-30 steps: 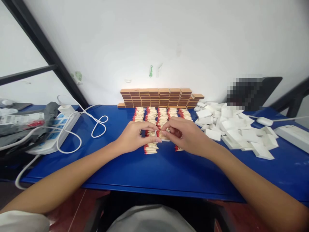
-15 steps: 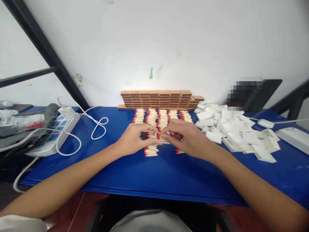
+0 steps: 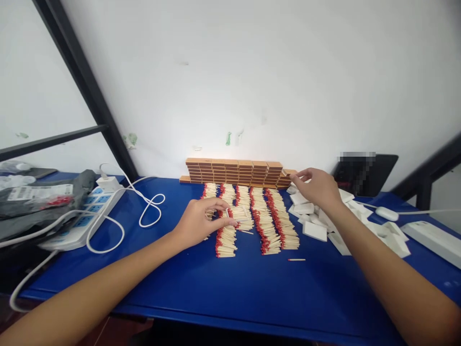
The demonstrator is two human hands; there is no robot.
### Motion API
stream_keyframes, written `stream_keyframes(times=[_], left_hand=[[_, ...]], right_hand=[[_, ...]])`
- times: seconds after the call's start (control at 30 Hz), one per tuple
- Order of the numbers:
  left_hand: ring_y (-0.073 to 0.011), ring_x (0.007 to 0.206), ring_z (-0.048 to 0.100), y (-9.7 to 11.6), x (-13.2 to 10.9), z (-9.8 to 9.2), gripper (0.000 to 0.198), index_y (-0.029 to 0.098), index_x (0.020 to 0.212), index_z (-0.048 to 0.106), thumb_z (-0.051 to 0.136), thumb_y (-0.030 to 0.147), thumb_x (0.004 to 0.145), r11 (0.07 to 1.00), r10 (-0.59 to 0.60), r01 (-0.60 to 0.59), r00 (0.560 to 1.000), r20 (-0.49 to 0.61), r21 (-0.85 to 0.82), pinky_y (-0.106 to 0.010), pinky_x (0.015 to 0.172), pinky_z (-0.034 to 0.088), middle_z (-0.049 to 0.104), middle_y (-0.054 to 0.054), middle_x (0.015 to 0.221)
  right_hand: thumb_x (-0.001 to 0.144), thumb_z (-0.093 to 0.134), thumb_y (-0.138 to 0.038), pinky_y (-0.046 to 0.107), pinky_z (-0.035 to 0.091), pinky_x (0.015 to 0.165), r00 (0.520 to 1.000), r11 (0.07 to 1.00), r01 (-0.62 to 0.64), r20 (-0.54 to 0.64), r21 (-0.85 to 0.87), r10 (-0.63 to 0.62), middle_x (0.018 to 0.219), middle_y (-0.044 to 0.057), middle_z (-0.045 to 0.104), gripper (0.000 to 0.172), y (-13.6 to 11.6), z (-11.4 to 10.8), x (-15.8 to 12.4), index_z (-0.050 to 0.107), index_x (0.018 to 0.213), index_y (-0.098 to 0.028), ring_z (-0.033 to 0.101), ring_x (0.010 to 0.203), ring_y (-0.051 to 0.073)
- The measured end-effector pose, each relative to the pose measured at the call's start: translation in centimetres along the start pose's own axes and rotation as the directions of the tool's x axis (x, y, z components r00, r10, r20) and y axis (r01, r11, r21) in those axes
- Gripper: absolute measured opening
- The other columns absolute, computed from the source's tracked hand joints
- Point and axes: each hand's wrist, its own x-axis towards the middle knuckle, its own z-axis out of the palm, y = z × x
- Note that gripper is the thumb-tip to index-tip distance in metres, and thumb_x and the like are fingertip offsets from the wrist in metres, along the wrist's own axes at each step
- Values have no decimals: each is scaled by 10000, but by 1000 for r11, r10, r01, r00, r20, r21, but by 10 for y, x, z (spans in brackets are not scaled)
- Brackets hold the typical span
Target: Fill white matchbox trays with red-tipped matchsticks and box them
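Note:
My left hand (image 3: pixel 197 223) pinches a small white matchbox tray (image 3: pixel 242 220) between thumb and fingers. Matches with red heads lie inside that tray, just above the rows of loose matches (image 3: pixel 268 216) on the blue table (image 3: pixel 230 288). At the right end of the stacked brown matchbox sleeves (image 3: pixel 234 168), my right hand (image 3: pixel 319 188) has its thumb and fingertips closed on the end of a top sleeve (image 3: pixel 289 172). Part of a heap of white trays (image 3: pixel 315 231) is hidden under my right forearm.
One single match (image 3: pixel 296 260) lies apart, in front of the rows. On the left are a white power strip (image 3: pixel 86 216), looped white cables (image 3: pixel 147 225) and grey plastic packaging (image 3: pixel 46 197). A dark tablet-like object (image 3: pixel 382 175) leans at the back right, near a white box (image 3: pixel 434 242).
My right hand has left the tray and moved right and back to the sleeve stack. My left hand still holds the tray, now showing matches inside. The view has tilted up.

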Motion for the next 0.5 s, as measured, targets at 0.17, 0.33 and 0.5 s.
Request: stream_keyframes(times=[0.17, 0.33, 0.5], left_hand=[[-199, 885, 784, -4, 0, -1, 395, 207, 988, 775, 879, 528, 784, 1000, -7, 7, 1000, -23, 6, -267, 793, 630, 821, -37, 985], [-209, 939, 787, -6, 1, -4, 402, 215, 1018, 775, 885, 520, 781, 1000, -3, 3, 1000, -30, 4, -293, 851, 637, 822, -36, 1004], [-207, 916, 786, -5, 2, -5, 374, 222, 986, 782, 870, 531, 794, 1000, -1, 2, 999, -54, 9, -295, 828, 644, 822, -35, 998]], right_hand=[[873, 646, -581, 398, 485, 798, 999, 987, -21, 38, -160, 28, 1136, 205, 762, 535, 11, 20, 40, 718, 1161, -136, 693, 1059, 357], [826, 691, -592, 391, 455, 708, 993, 990, -55, 96, -129, 68, 1005, 190, 780, 450, 5, 28, 52, 758, 971, -171, 715, 941, 363], [839, 726, -482, 401, 456, 679, 1000, 998, -16, -23, 67, 18, 915, 193, 756, 357, 11, 8, 43, 746, 986, -157, 693, 824, 327]])
